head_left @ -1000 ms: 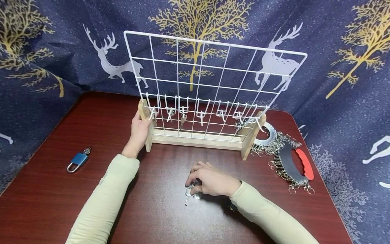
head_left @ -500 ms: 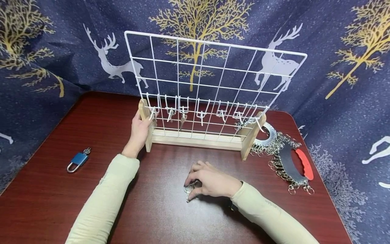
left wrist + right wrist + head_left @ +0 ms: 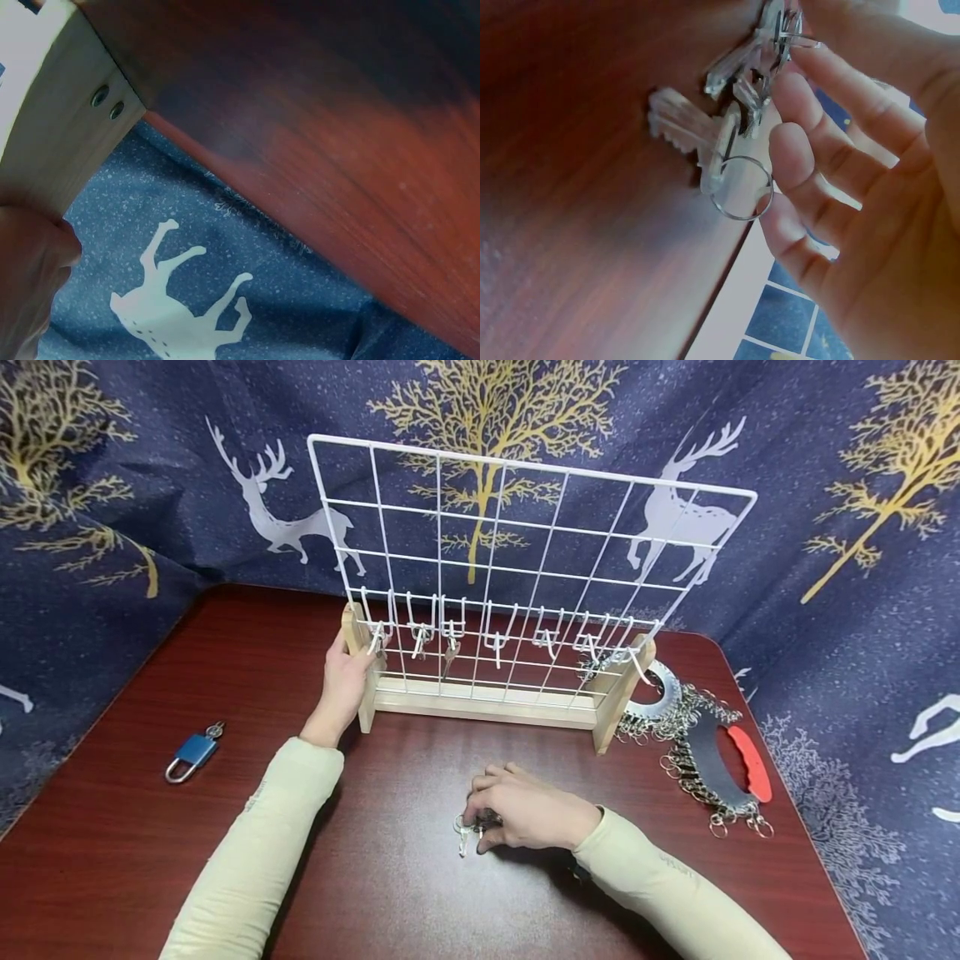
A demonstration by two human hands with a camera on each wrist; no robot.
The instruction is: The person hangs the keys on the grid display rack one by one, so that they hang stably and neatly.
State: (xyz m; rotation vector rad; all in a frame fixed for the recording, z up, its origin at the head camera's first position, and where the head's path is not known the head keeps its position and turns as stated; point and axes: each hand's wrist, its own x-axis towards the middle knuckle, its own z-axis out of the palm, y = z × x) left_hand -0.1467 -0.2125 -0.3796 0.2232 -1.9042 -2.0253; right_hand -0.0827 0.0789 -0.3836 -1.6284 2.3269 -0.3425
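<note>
My left hand [image 3: 345,683] grips the left wooden upright [image 3: 365,693] of a white wire grid rack [image 3: 501,602]. In the left wrist view, fingers [image 3: 34,262] curl against the edge of that upright [image 3: 67,112]. My right hand [image 3: 525,810] is low over the table, with thumb and fingers curled about several metal keys [image 3: 462,843]. In the right wrist view, one key [image 3: 686,127] on a split ring [image 3: 742,214] lies beside the fingertips, and further keys [image 3: 757,45] are bunched near the thumb, partly hidden. Keys hang from some left hooks, such as this key [image 3: 450,652].
A blue padlock [image 3: 197,750] with a key in it lies at the left. At the right are a dark curved blade with a red handle [image 3: 750,764], a silver ring-shaped plate [image 3: 663,689] and many key rings. A patterned cloth [image 3: 247,393] hangs behind the table.
My right thumb and fingers shift over the keys; the thumb first moves across them, then draws back slightly right. The keys move a little. My left hand stays on the upright.
</note>
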